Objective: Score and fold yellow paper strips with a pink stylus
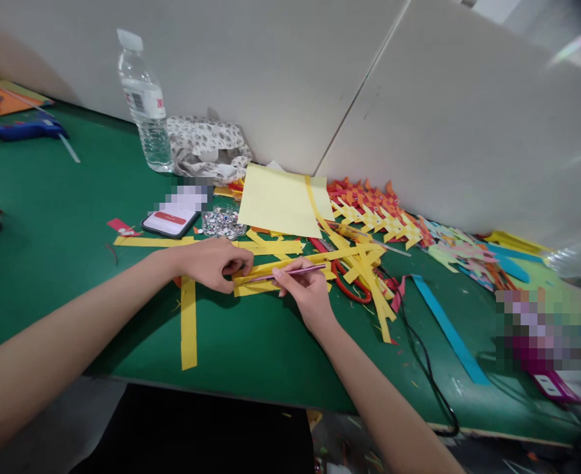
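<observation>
View: head camera, only one; places taken from the pale yellow sheet (280, 204) at the back of the bench (251, 359).
Left hand (216, 263): nearer the wearer than the sheet and left of it; fingers curled, touching the left end of the yellow strips (251, 288). Pinching or merely pressing, cannot tell.
Right hand (307, 293): directly on the near side of the sheet; fingers closed round a slim pink tool (314, 267), held like a pen, low and slanted over the strips.
Yellow strips: in front of the sheet, lying between the two hands.
Scissors (360, 299): right of the sheet and nearer, red handles showing, partly under more yellow paper.
Woven paper pieces (369, 204): just right of the sheet, red, orange and yellow.
Small eye beads (222, 224): left of the sheet, in a clear container.
Phone (172, 220): farther left of the sheet, screen lit, part blurred out.
Bottle (149, 112): left of and behind the sheet, upright, beside a patterned cloth pouch (211, 141).
Blue strip (448, 329): well right of the sheet, nearer the bench edge.
Glue gun (28, 128): far left of the sheet, blue.
</observation>
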`<state>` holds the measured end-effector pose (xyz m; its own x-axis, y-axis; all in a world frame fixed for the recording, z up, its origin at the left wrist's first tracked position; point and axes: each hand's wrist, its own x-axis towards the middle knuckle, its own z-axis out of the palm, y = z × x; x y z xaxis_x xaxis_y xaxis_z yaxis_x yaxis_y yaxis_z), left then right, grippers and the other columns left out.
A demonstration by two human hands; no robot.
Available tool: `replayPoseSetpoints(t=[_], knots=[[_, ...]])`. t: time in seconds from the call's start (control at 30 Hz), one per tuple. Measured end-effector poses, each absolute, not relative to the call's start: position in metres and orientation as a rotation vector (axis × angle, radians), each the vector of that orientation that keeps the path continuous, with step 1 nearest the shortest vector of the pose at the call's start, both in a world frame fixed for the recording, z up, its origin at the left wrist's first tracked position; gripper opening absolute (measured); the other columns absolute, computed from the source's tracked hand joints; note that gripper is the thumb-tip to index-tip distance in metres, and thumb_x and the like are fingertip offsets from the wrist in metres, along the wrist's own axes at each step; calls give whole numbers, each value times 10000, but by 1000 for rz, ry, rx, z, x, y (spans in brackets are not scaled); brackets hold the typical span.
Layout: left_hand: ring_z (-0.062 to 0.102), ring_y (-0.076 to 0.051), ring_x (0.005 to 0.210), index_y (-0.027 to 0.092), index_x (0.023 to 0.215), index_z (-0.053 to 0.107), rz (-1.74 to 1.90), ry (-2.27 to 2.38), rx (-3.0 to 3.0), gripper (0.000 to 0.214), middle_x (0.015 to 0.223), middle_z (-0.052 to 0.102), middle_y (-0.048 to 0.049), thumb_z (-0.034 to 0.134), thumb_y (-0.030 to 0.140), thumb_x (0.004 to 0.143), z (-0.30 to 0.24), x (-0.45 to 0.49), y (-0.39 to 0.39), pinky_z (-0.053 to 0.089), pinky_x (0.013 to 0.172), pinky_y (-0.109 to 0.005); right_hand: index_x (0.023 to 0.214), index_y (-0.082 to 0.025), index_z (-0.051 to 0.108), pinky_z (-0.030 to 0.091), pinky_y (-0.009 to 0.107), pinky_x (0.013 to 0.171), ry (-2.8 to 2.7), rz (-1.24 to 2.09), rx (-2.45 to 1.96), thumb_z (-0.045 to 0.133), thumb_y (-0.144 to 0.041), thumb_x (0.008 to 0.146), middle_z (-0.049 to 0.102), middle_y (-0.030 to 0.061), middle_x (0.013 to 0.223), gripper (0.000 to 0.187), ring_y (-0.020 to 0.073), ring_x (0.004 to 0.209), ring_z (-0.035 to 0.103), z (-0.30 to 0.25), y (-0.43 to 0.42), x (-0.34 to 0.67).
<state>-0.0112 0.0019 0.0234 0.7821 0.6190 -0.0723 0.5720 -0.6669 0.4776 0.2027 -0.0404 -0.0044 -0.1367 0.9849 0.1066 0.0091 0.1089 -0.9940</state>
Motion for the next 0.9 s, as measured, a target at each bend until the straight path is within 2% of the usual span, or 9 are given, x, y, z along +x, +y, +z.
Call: replayPoseSetpoints(t=[0.2,0.57,0.9], knots=[[446,-91,517,212,819,520,135,877,2493,197,593,488,69,544,192,624,24,-12,3,285,569,-231,693,-198,604,497,245,476,-1459,1225,-1066,757,-356,671,671,3,643,221,146,570,622,-3,-42,201],[439,-90,509,217,810,503,127,869,2498,182,592,482,74,541,199,633,22,-13,4,280,565,-231,688,-197,597,475,244,479,-1475,1196,-1091,736,-342,706,651,-8,624,202,114,500,570,-4,-41,202],[440,-91,510,214,832,505,123,847,2506,199,598,485,69,530,191,636,21,-15,5,278,560,-229,684,-200,600,490,247,479,-1459,1209,-1072,753,-346,683,668,-2,633,211,132,541,605,-3,-42,201]])
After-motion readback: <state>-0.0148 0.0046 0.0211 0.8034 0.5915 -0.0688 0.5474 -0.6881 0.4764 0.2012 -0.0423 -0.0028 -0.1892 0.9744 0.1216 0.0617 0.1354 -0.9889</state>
